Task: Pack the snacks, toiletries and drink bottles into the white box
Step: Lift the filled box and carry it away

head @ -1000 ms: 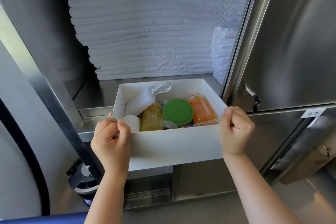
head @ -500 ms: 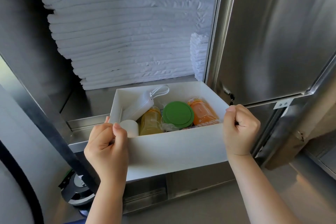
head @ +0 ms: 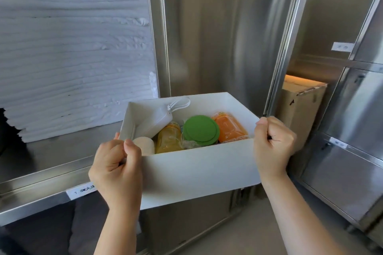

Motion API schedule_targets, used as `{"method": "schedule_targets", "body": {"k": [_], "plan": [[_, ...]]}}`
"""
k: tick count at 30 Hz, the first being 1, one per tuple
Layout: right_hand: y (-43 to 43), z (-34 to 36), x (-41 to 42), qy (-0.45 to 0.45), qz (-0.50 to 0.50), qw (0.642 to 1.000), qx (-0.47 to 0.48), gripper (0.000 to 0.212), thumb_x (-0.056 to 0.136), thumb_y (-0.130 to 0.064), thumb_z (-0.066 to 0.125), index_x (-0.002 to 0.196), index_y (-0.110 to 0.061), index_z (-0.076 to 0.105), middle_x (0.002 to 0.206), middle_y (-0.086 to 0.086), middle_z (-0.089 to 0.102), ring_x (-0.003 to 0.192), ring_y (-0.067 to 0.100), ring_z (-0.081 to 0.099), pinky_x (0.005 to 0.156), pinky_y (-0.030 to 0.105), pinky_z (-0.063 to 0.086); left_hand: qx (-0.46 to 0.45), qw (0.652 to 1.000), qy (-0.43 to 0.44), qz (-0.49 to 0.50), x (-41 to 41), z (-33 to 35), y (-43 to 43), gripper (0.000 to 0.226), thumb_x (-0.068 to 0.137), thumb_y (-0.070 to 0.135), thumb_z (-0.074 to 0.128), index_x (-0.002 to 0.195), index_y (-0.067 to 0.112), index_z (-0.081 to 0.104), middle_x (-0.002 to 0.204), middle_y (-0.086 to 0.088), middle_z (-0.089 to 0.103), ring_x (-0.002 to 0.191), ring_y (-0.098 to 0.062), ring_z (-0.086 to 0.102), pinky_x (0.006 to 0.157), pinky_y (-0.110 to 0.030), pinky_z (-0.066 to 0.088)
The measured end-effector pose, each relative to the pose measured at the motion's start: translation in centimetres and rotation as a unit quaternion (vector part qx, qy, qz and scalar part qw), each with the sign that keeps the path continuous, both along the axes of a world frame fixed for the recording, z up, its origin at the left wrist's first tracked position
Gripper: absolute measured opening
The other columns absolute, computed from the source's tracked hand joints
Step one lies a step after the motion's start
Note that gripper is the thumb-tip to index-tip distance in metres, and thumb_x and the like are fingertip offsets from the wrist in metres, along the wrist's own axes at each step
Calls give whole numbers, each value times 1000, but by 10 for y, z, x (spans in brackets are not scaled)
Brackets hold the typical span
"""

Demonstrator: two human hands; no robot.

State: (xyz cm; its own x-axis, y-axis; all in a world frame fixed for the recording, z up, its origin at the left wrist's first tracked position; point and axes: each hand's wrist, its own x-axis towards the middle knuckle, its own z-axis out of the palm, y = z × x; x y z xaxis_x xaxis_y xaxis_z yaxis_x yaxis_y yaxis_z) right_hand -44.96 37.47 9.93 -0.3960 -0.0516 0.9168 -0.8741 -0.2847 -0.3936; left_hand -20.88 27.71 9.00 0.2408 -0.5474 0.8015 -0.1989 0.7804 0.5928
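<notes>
The white box (head: 196,170) is held in the air in front of a steel cabinet, clear of the shelf. My left hand (head: 116,170) grips its near left corner and my right hand (head: 271,145) grips its near right corner. Inside lie a white pouch with a loop strap (head: 153,122), a yellow drink bottle (head: 169,138), a green round lid (head: 201,130), an orange drink bottle (head: 229,130) and a pale round-ended item (head: 144,146) at the near left.
A steel shelf (head: 47,163) with a label on its edge lies to the left, under a tall stack of folded white cloths (head: 72,58). A steel post and panel (head: 207,31) stand behind the box. A cardboard carton (head: 300,107) and steel drawers (head: 348,167) are to the right.
Both hands have drawn the box off the shelf and carried it to the right, past the cabinet post. The view has swung right, bringing a carton and steel drawers into sight.
</notes>
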Motion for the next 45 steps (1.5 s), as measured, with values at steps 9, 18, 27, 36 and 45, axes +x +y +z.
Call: {"method": "schedule_targets", "body": {"k": [9,18,27,36,45], "plan": [[102,28,-121,23,-65,997,-26,39,91,-12,44,56,-21,30,54,-21,28,48,-3,36,50,8,20,-30,997,22,-75,-136,27,68,44,87,17,46,47,7,30,50,7,36,52,-9,34,68,-14,39],[188,37,-228,17,-127,992,-23,44,92,-13,44,58,-30,22,53,-16,22,48,3,24,48,20,16,-32,988,23,-148,-263,34,122,47,87,19,46,47,-3,34,52,-2,36,55,-26,41,77,-21,46],[238,21,-321,-4,-202,979,-22,44,92,-10,44,53,-20,25,50,-7,22,47,9,22,47,23,16,-42,975,2,-218,-385,30,140,47,87,18,45,47,-1,30,47,-7,33,53,-24,38,78,-25,49],[235,7,-442,-24,-263,965,-7,45,90,-10,44,55,-23,20,49,-2,18,47,15,20,47,28,15,-46,955,11,-291,-534,16,115,42,88,18,46,50,16,27,49,8,28,54,-19,37,68,-28,48],[202,-4,-574,-34,-281,959,-21,48,92,-10,45,48,-15,25,47,0,24,44,17,26,41,33,20,-56,953,-32,-297,-672,18,71,47,90,19,46,48,0,46,48,-6,46,56,-23,51,72,-28,51]]}}
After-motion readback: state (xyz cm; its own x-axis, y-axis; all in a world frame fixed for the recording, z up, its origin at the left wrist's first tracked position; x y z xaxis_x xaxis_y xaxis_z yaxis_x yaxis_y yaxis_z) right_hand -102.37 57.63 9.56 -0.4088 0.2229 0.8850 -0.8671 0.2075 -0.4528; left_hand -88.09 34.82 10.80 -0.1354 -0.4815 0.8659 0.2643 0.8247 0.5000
